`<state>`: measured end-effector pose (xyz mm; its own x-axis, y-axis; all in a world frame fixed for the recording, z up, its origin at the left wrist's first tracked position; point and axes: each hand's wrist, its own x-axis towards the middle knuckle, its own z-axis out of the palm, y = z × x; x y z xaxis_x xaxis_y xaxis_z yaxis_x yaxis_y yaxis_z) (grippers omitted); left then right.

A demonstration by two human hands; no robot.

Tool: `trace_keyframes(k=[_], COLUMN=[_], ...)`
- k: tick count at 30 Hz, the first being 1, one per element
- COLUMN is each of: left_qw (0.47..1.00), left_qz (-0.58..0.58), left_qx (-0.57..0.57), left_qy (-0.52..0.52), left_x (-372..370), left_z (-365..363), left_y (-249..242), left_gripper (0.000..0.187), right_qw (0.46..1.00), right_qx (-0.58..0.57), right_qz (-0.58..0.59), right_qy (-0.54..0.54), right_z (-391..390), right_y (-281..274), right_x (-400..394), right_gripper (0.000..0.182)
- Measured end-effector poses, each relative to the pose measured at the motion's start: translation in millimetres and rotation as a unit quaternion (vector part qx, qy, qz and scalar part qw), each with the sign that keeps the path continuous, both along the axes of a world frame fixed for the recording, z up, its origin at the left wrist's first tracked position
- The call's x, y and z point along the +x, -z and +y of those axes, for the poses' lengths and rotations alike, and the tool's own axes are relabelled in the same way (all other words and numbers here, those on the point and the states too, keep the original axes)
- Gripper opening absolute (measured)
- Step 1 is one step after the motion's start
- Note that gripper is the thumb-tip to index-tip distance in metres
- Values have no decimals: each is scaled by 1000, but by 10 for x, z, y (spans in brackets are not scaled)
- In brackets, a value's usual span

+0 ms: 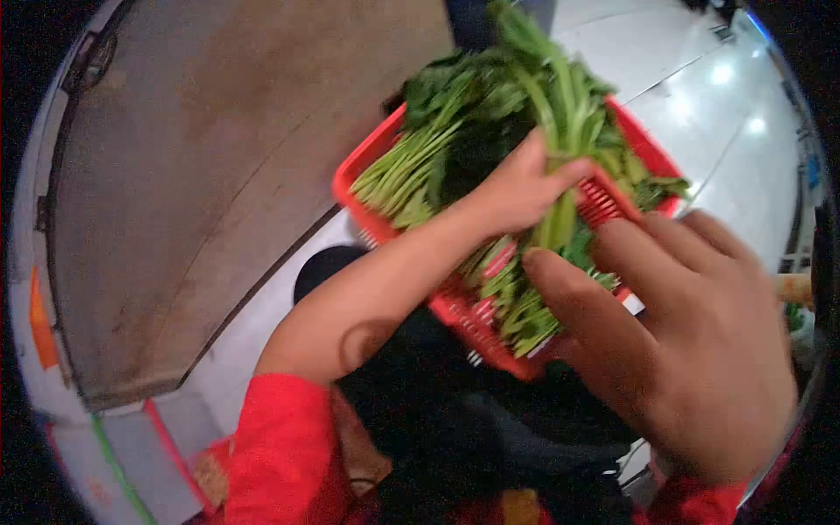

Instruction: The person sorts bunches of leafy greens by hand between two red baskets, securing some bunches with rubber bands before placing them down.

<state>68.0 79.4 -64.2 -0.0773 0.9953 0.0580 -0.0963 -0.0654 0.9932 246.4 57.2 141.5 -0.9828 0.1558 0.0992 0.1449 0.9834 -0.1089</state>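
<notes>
My left hand (pixel 529 182) is wrapped round the thick pale-green stalks of a bunch of leafy greens (pixel 569 101), the leafy end pointing away from me. The stalk ends come out below my grip. Underneath is a red plastic basket (pixel 643 131) filled with more greens, among them a bunch with thin stalks (pixel 411 171) on the left. Red labels or ties (pixel 500 261) show on bunches near the basket's front. Close to the camera, my right hand (pixel 700 341) hovers over the basket's right front side, thumb and fingers apart, holding nothing.
A brown board-like surface (pixel 192 175) takes up the left side. Shiny pale floor tiles (pixel 700 87) lie at the upper right. Dark clothing (pixel 472 420) is below the basket, and a dark leg-like shape (pixel 472 31) stands behind it. Coloured strips (pixel 118 464) edge the lower left.
</notes>
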Motion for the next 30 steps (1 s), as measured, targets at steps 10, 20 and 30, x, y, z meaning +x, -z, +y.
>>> trace_keyframes(k=[10,20,30], left_qw=[995,1000,995], left_qz=[-74,-7,66], left_qx=[-72,8,38], left_qy=[-6,-6,-65], left_x=[21,-68,-37], left_z=[-110,-100,-49], left_y=[-190,-162,-169], left_gripper=[37,53,68], right_qw=[992,987,898], right_qx=[102,-127,-369], right_qz=[33,1,207], right_qy=[64,97,118], right_z=[-502,833,972], right_y=[137,1156,1676], right_x=[-224,-132,-131], right_gripper=[14,55,50])
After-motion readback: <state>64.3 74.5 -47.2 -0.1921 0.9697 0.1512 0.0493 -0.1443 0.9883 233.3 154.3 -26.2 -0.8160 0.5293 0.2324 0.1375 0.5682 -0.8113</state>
